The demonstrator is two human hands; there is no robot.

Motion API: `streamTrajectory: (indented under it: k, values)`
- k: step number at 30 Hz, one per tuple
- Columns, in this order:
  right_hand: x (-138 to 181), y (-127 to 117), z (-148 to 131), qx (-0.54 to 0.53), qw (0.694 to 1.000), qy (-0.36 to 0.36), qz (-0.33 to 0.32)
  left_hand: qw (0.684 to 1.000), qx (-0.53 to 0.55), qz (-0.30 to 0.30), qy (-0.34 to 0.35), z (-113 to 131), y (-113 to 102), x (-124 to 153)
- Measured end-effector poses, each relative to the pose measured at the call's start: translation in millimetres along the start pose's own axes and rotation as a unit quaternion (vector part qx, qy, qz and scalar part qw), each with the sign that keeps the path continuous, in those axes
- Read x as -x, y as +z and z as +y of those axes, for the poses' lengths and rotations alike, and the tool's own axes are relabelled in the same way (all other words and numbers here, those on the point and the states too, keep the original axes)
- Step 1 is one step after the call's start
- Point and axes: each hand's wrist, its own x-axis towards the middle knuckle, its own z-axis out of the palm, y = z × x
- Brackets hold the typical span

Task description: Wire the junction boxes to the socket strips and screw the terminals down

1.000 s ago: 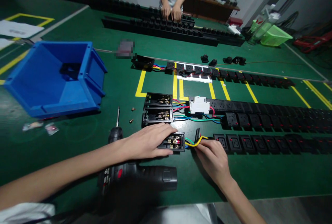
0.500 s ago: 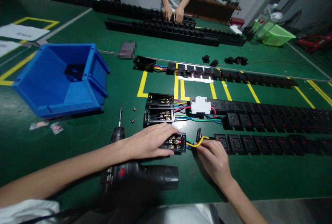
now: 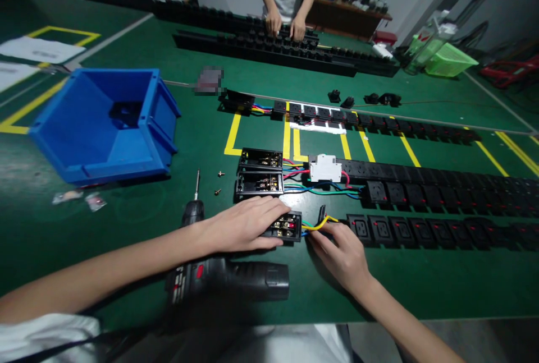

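Head view is showing the left hand [image 3: 242,224] lying flat on an open black terminal box [image 3: 285,226] with brass contacts, on the green desk [image 3: 202,144]; the right hand [image 3: 342,253] is pinching its yellow wire [image 3: 319,226].

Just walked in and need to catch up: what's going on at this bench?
A person is wiring a power strip on the green table. Their left hand rests flat on an open black terminal box, while the right hand pinches the coloured wires running from it to a socket strip. A cordless screwdriver lies beside the left forearm. Across the table, another person's hands rest on more strips.
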Motion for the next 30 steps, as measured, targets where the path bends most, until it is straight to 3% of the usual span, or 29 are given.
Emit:
streamTrajectory:
  k: [13, 23, 27, 30]
  values:
    - [-25, 0, 6, 0.045, 0.988, -0.147, -0.032, 0.999, -0.042, 0.004, -0.019, 2, 4, 2]
    - [-28, 0, 5, 0.013, 0.987, -0.152, -0.048, 0.994, -0.109, 0.022, -0.015, 8, -8, 20]
    - [-29, -1, 5, 0.002, 0.988, -0.147, -0.051, 0.983, -0.115, 0.077, -0.12, -3, -28, 45]
    - [-29, -1, 5, 0.003, 0.988, -0.143, -0.053, 0.96, -0.153, 0.067, -0.226, -24, -39, 63]
